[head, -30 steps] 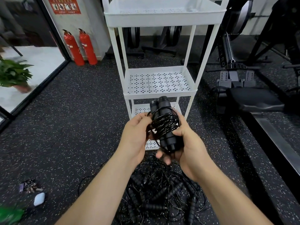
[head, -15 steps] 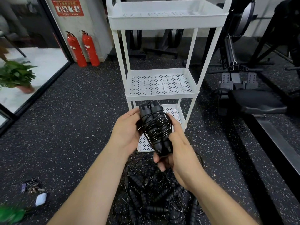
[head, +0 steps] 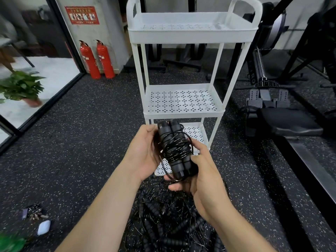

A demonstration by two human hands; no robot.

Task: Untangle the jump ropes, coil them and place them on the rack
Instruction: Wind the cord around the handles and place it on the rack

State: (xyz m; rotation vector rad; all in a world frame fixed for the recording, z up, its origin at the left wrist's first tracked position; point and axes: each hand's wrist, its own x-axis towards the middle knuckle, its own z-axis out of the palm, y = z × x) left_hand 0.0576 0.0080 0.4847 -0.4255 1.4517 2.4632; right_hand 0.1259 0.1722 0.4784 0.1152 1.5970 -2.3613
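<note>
Holding a coiled jump rope [head: 174, 151] upright before the white rack [head: 183, 111], my left hand [head: 143, 151] steadies its handles while my right hand [head: 200, 177] clamps the wrapped cord so it cannot unwind. A tangled pile [head: 171, 224] lies below.

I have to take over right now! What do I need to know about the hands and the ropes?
Left hand: cupped against the left side of the coiled jump rope.
Right hand: holds the bundle from below and the right, thumb on the wraps.
The bundle: two black handles side by side, cord wound round them, one loop hanging loose on the left. It is held in front of the white rack.
Done: this one rope is nearly coiled.
Left: tuck in the loose loop and put it on a shelf; no ropes show on the shelves yet. Then untangle the pile of ropes on the floor below.
</note>
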